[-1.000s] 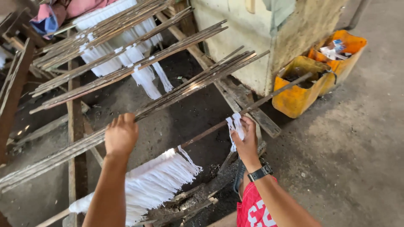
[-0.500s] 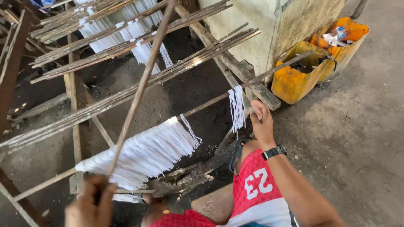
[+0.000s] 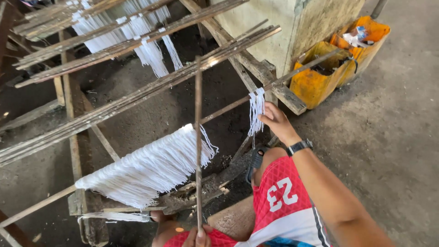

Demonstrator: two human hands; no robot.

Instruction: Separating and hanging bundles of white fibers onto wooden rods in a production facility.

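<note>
Long horizontal bamboo pole (image 3: 228,107) runs from lower left to upper right, above the dark dirt floor (image 3: 151,110). Wide fringe of white threads (image 3: 146,167) hangs from its left half; small white thread bundle (image 3: 256,110) hangs further right. Right hand (image 3: 276,121) touches that bundle. Left hand (image 3: 197,237), at bottom edge, holds a thin upright stick (image 3: 198,142) crossing in front of the pole. Yellow plastic containers (image 3: 315,77) sit far right, beside the concrete block (image 3: 283,32). More pole racks (image 3: 114,41) lie behind.
</note>
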